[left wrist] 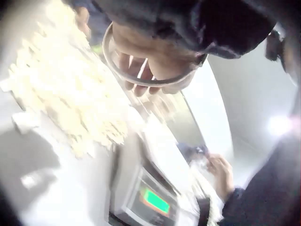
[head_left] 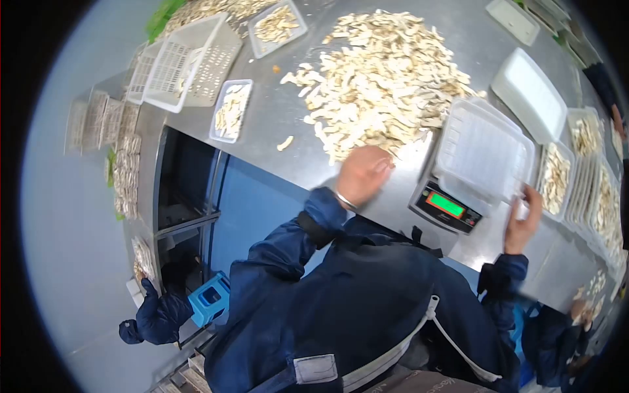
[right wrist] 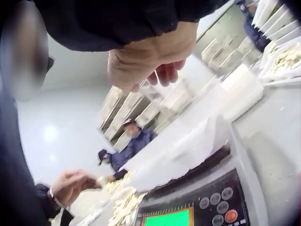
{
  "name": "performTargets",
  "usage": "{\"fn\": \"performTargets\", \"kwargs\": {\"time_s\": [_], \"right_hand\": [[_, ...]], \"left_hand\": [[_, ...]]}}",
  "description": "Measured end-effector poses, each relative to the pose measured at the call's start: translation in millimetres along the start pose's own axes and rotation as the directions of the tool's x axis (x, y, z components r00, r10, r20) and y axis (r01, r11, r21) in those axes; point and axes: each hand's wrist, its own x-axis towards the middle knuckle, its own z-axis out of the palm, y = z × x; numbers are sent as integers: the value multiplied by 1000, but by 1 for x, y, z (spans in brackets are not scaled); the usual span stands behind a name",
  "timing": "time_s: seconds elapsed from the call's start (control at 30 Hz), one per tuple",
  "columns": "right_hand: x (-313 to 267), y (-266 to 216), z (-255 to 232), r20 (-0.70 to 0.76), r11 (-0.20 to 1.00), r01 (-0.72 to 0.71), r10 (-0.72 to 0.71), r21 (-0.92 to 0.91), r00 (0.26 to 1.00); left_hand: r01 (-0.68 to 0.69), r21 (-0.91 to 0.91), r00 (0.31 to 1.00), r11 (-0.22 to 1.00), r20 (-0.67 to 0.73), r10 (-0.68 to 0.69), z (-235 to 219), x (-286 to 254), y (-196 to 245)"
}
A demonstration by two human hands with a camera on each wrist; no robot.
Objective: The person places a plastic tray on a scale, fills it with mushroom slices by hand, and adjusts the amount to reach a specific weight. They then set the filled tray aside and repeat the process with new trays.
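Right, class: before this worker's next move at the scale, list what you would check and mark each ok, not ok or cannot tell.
1. Tray sits on the scale: ok, it rests on top.
2. Tray empty before filling: ok, no slices show inside it.
3. Scale switched on: ok, its green display is lit; the reading cannot be told.
4. Left hand at the pile: ok, it rests on the near edge; whether it grips slices cannot be told.
5. Right hand steadying the tray: cannot tell, it is at the tray's near corner, but contact is blurred.
6. Spare lids or trays within reach: ok, a white one lies just beyond the scale.
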Motion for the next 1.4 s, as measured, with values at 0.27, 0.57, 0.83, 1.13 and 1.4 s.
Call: {"fn": "performTargets", "kwargs": {"time_s": [0.27,0.57,0.83,1.13,1.4], "right_hand": [[-88,113,-13,-38,832,-554,555,38,831],[-131,28,27,412,301,-885,799,355,437],[-122,22,60,340,341,-842,801,418,493],[-121,30,70,351,390,-780,730,490,586],[-109,28,70,408,324,-809,735,491,542]], "left_hand": [[577,-703,-14,416,-518,-855,-215,-148,-320],[627,-777,-27,55,-92,-995,-258,-195,-472],[523,-801,181,292,-231,-956,-262,-169,-405],[473,-681,590,560,-228,-775,-204,-59,-214],[521,-719,792,461,205,-576,-77,35,-71]]}}
